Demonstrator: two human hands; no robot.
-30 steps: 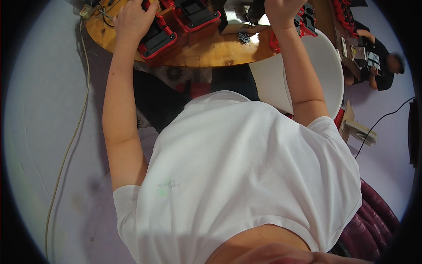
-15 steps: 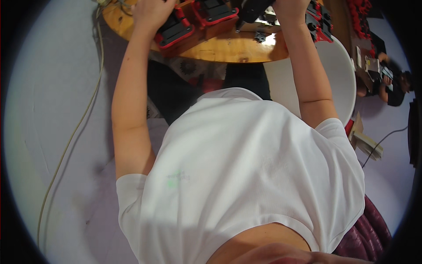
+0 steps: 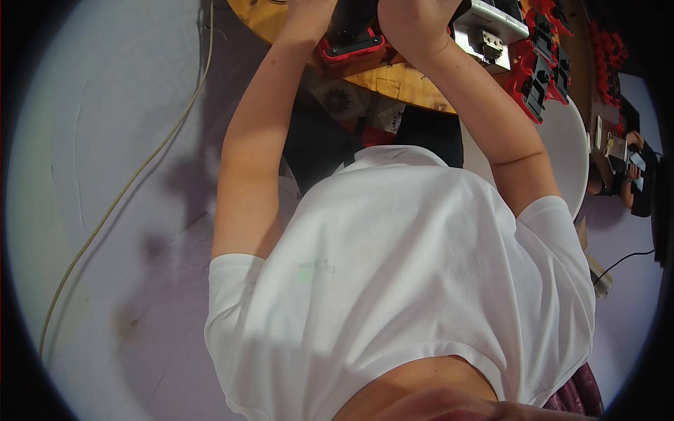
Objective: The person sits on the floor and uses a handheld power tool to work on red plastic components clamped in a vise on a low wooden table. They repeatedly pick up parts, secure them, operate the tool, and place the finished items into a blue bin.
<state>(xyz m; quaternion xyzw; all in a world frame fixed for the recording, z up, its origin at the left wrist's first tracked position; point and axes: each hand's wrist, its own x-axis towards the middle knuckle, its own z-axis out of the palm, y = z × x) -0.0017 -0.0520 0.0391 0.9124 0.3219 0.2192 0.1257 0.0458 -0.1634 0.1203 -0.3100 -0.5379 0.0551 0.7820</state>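
Both hands at the top edge of the head view, over the round wooden tabletop. Left hand and right hand closed in on one red-and-black device from either side. Fingers cut off by the frame edge, so can't tell if either grip is actually clamped on it or just resting against it. Device sitting at the near rim of the tabletop, red corner and dark face visible between the two wrists.

Just right of it: a grey metal block, then a row of more red-and-black units along the tabletop's right side. White round chair seat beyond that. Pale cable running across the floor on the left. Another person seated at far right, holding something small.

Risks, as a judgement:
- Device close to the rim; any slip of either hand likely tips it off onto the floor or lap.
- Right forearm passing near the grey block; a wide elbow move could knock it.
- Cable on the floor a snag hazard if feet shift left.
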